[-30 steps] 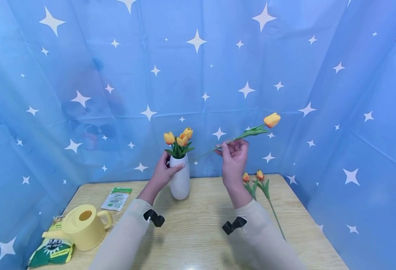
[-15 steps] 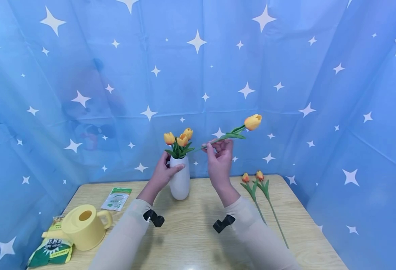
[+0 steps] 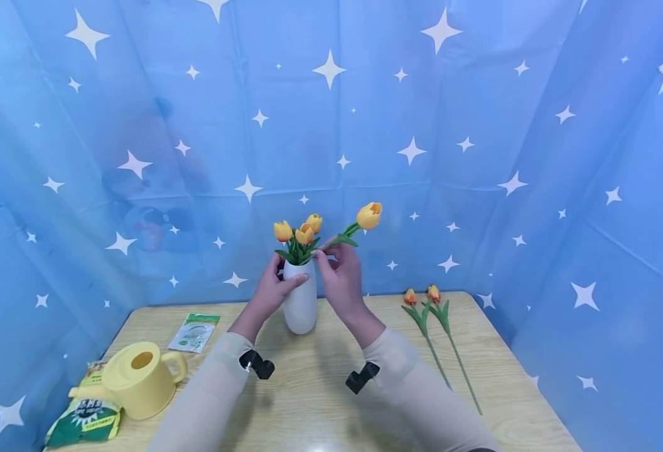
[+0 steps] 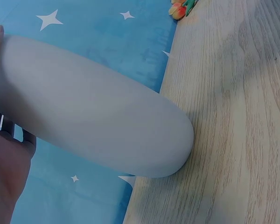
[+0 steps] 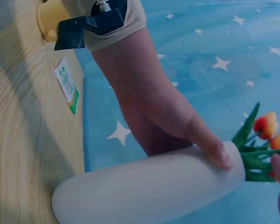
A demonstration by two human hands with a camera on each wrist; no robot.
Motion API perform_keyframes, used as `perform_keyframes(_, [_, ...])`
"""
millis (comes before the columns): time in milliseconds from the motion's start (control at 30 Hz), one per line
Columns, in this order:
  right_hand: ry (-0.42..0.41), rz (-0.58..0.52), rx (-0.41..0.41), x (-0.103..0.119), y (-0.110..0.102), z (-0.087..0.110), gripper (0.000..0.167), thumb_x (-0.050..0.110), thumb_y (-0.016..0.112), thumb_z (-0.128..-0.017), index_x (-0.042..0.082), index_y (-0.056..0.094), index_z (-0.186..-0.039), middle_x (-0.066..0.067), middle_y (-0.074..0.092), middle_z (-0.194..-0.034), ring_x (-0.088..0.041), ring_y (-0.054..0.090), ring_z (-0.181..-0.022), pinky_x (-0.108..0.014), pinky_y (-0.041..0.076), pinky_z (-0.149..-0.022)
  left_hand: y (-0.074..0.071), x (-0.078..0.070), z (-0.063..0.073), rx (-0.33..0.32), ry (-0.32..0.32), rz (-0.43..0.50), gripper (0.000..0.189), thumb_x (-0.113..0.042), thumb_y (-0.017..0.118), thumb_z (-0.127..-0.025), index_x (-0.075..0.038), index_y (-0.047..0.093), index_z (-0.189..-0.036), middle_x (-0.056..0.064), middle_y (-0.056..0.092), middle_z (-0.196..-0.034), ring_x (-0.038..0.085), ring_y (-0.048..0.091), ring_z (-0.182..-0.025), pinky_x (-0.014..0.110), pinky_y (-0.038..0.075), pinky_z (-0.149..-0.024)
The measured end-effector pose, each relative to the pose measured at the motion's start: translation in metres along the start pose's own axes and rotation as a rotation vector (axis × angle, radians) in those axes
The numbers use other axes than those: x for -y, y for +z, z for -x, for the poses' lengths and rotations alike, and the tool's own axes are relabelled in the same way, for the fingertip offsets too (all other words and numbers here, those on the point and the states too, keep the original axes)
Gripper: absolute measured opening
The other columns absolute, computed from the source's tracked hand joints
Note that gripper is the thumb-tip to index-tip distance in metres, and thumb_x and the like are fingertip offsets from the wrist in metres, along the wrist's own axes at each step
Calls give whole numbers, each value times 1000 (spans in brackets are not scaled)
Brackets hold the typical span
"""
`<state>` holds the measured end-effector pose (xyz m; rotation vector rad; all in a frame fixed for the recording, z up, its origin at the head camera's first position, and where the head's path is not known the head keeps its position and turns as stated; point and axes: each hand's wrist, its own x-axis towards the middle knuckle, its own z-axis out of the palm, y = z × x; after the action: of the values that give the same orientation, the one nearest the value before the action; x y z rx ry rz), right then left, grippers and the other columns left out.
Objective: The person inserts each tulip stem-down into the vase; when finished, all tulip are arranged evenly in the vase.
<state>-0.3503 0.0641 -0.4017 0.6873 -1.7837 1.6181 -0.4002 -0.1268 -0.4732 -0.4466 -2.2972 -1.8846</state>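
Note:
My left hand (image 3: 272,290) grips a tall white vase (image 3: 301,304) near its mouth, thumb across the front. Three yellow-orange tulips (image 3: 304,235) stand in the vase, green leaves spilling over the rim. My right hand (image 3: 343,276) pinches the stem of another tulip (image 3: 369,215), whose bloom leans up to the right. The lower end of that stem is at the vase's mouth, partly hidden by leaves and fingers. In the right wrist view the green stem (image 5: 266,152) passes over the leaves beside the rim, with right fingertips at the frame edge.
Two more tulips (image 3: 426,311) lie on the right of the wooden table (image 3: 309,389). At left are a yellow watering can (image 3: 139,381), a green-and-yellow bag (image 3: 85,417) and a small white-green packet (image 3: 194,333). A blue star-patterned curtain (image 3: 331,138) hangs behind the table.
My right hand has moved left with its tulip, bringing the stem end from beside the vase to its mouth. The left hand and vase have stayed put.

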Motion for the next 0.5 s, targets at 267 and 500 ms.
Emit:
perform_keyframes(267, [-99,214,72,-13,10,0,7,1,74,-105,-5,74,-109,-14,80,-102,-27,80,-89,-34,66,-76,0,0,-1,6,8,-2,71,-46,87,-96,-20,48,-150,12,58,-146,36,61,-133,62,52,-111])
perform_keyframes(500, [-42,258,129,-17,17,2,7,6,74,-106,2,75,-112,-11,78,-105,-25,79,-98,-34,65,-88,-2,2,-1,13,48,12,60,-37,86,-99,-19,50,-144,11,59,-143,34,62,-128,58,56,-105])
